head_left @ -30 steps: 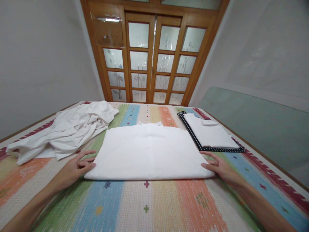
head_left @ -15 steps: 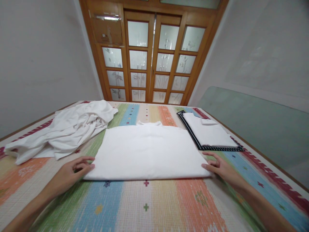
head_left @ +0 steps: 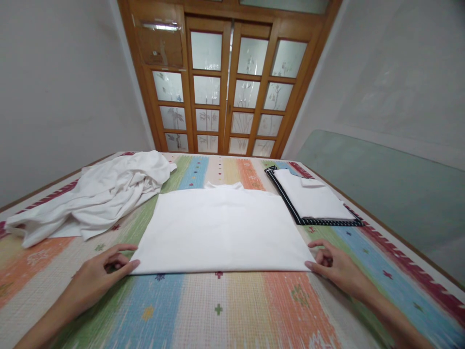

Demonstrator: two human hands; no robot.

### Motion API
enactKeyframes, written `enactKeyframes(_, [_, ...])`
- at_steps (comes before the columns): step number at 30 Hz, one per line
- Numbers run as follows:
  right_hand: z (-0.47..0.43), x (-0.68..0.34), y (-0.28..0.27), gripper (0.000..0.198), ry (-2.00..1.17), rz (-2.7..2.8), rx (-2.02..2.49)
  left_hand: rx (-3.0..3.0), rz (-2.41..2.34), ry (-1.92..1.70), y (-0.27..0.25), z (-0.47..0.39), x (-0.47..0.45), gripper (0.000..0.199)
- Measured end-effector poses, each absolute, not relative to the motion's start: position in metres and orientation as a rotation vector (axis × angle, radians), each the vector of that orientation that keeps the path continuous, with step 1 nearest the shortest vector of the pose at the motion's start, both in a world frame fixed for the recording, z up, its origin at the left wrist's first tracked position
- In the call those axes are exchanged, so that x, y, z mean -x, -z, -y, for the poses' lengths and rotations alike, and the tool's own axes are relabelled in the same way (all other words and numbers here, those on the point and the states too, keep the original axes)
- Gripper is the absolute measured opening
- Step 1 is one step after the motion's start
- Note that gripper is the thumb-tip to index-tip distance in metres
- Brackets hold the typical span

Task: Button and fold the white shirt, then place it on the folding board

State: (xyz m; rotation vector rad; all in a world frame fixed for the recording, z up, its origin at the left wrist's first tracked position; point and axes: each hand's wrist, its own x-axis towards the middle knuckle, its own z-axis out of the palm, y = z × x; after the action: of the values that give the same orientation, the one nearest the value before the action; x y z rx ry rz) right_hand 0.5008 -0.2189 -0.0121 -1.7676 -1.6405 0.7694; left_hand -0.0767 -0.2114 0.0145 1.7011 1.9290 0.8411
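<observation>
A white shirt (head_left: 221,228), folded into a wide flat shape, lies in front of me with its collar at the far side. My left hand (head_left: 105,266) is at its near left corner, thumb and forefinger closed on the fabric. At the near right corner, my right hand (head_left: 332,264) grips the cloth in the same way, its other fingers curled in. The near edge runs almost straight between the two hands. What the fingertips hold beneath the fabric is hidden.
A crumpled white garment (head_left: 109,194) lies at the left. On the right is a folded white garment (head_left: 312,196) on top of a black one with white stripes (head_left: 290,206). All rest on a striped, multicoloured cloth (head_left: 218,325). Wooden glazed doors (head_left: 225,87) stand beyond.
Both hands have slid slightly towards me, to the shirt's near corners. The near edge has come a little closer and looks straighter.
</observation>
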Motion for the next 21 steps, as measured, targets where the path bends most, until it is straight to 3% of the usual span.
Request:
enactKeyframes(5, [0.22, -0.501, 0.011, 0.044, -0.491, 1.71, 1.842, -1.798, -1.992, -0.669, 0.002, 0.212, 0.09, 0.054])
enactKeyframes(10, [0.201, -0.47, -0.002, 0.04, -0.102, 1.872, 1.649, -2.155, -1.965, -0.806, -0.004, 0.187, 0.072, 0.038])
enactKeyframes(16, [0.167, -0.355, -0.007, 0.047, -0.082, 2.244, 1.229, -2.561, -1.502, -0.75, -0.01, 0.151, -0.043, 0.039])
enactKeyframes(21, [0.162, -0.299, 0.01, 0.066, -0.116, 2.485, 1.109, -2.787, -1.262, -0.508, 0.017, 0.144, -0.104, 0.048])
